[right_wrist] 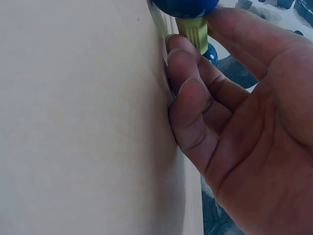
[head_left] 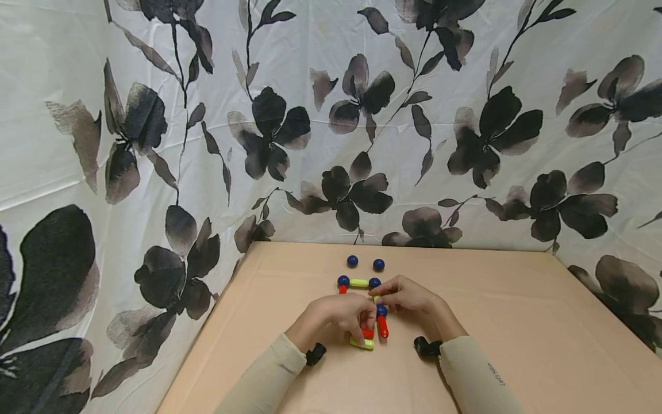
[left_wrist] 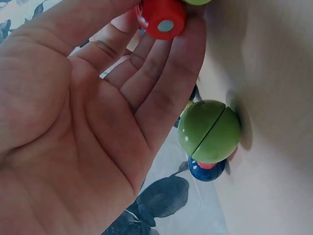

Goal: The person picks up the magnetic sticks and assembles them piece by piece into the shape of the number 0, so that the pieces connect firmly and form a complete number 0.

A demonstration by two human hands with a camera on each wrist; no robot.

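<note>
At far left a floral cloth [head_left: 124, 241] begins, running across behind the worktop [head_left: 522, 305]. My left sleeve [head_left: 271, 374] reaches over the worktop, with a black device [head_left: 316, 354] beside its cuff. My left hand [head_left: 338, 313] grasps a short red piece [left_wrist: 164, 10] between thumb and fingers; a pale disc shows in its end. A low yellow-green bar [head_left: 362, 344] sits right against that piece; whether I hold it too, I cannot tell. The left wrist view records a green ball [left_wrist: 209, 131] with a dark seam, below my fingers.

Beyond that hand, the rear left ball [head_left: 343, 280], blue, bears a red rod [head_left: 343, 289] partly covered by the hand. A yellow-green crossbar [head_left: 359, 283] links it to the rear right ball [head_left: 374, 283], also blue. Two separate blue balls [head_left: 352, 261] stand farther back.

My right hand [head_left: 408, 296] pinches a yellow-green rod [right_wrist: 194, 35] set between the rear right ball and a nearer blue ball [head_left: 381, 310], from which a red stick [head_left: 383, 326] points toward me. Rightmost are a second black device [head_left: 427, 347] and my right sleeve [head_left: 478, 376].
</note>
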